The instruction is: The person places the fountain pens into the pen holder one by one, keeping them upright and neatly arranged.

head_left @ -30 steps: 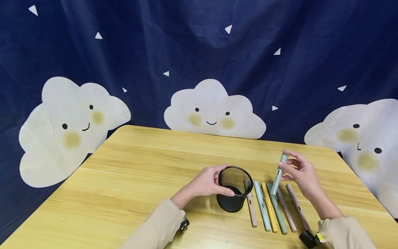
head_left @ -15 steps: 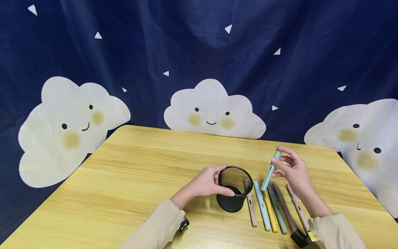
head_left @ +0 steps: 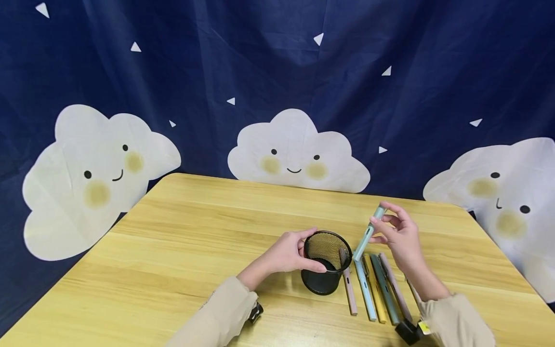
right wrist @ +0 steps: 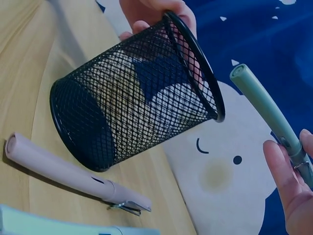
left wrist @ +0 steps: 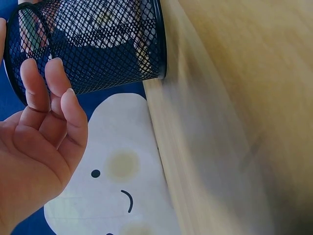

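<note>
My left hand (head_left: 286,253) grips the rim of a black mesh pen holder (head_left: 321,284), thumb at the near side and fingers around the far side. The holder stands upright on the table; through its mesh (right wrist: 132,93) in the right wrist view, no pens show inside. My right hand (head_left: 401,238) pinches a mint-green pen (head_left: 367,233) near its upper end, above the table. That pen slants, its lower end pointing left toward the holder and overlapping the top of a light blue pen (head_left: 366,294). In the right wrist view the held pen (right wrist: 264,100) is apart from the holder's rim.
Right of the holder, several pens lie side by side on the wooden table (head_left: 173,250): a pale pink pen (head_left: 350,296), a yellow pen (head_left: 376,294), a dark green pen (head_left: 386,294) and a mauve pen (head_left: 395,286). A blue cloud-print curtain (head_left: 277,62) hangs behind.
My right hand has moved left with the mint-green pen, bringing its lower end from over the dark green pen to near the holder. My left hand and the holder stay in place.
</note>
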Motion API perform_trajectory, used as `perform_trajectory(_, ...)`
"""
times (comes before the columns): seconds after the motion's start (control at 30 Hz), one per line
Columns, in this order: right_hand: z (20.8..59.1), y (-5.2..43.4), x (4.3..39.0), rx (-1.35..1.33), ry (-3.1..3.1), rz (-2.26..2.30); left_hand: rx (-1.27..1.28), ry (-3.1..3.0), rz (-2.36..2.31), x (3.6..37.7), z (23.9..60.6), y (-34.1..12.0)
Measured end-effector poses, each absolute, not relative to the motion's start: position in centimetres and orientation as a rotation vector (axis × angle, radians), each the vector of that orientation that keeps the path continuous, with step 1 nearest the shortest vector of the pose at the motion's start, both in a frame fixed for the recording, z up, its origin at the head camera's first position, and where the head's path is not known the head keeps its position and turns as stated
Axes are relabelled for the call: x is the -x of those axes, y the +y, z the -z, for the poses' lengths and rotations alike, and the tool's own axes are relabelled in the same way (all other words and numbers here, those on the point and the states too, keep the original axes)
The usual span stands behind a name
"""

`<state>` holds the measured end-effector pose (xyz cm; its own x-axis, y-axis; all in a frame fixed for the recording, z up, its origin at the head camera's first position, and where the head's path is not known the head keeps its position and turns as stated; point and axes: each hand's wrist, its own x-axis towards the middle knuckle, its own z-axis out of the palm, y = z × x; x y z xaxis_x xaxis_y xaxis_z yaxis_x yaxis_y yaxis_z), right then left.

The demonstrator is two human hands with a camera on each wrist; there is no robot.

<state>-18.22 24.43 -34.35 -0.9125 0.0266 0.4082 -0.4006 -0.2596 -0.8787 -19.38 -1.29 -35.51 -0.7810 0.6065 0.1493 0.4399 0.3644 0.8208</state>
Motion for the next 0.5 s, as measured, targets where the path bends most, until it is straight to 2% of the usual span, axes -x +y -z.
perform_trajectory(0.17, 39.7, 27.6, 22.3, -0.535, -1.737, -2.170, -0.947, 2.445, -1.383, 19.3, 35.4, -1.3)
perform_trajectory(0.23, 40.4, 27.8, 22.8, -0.524, -1.748, -2.145, -0.947, 2.449, -1.379, 19.3, 35.4, -1.3)
perform_trajectory(0.5, 34.2, 22.6, 18.2, -0.382, -1.775, -2.154, -0.958, 2.460, -1.372, 19.4, 35.5, -1.2)
